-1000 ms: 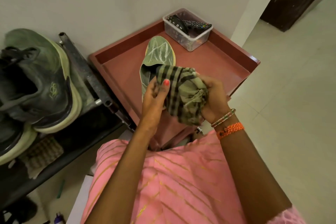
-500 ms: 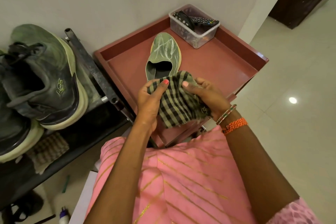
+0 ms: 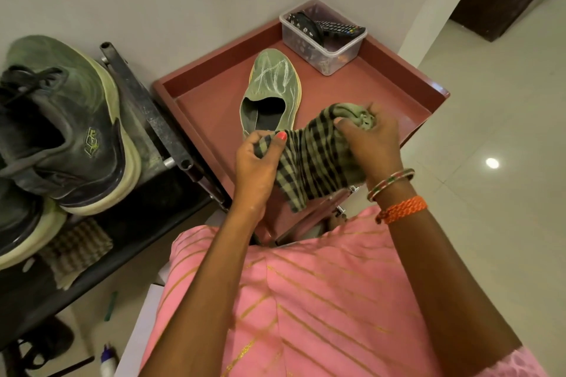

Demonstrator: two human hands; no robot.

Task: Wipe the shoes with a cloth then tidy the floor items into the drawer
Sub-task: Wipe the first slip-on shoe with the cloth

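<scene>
my left hand [image 3: 255, 170] and right hand [image 3: 372, 139] both gripping checked cloth [image 3: 315, 162], covering slip-on shoe [image 3: 269, 92] heel on red tray [image 3: 398, 82], remotes box [image 3: 324, 35] behind (sneakers [image 3: 61, 122] left)

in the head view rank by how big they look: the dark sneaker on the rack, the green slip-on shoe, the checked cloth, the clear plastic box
1. dark sneaker, though it sits nearer the camera
2. checked cloth and green slip-on shoe: too alike to rank, cloth bunched
3. clear plastic box
</scene>
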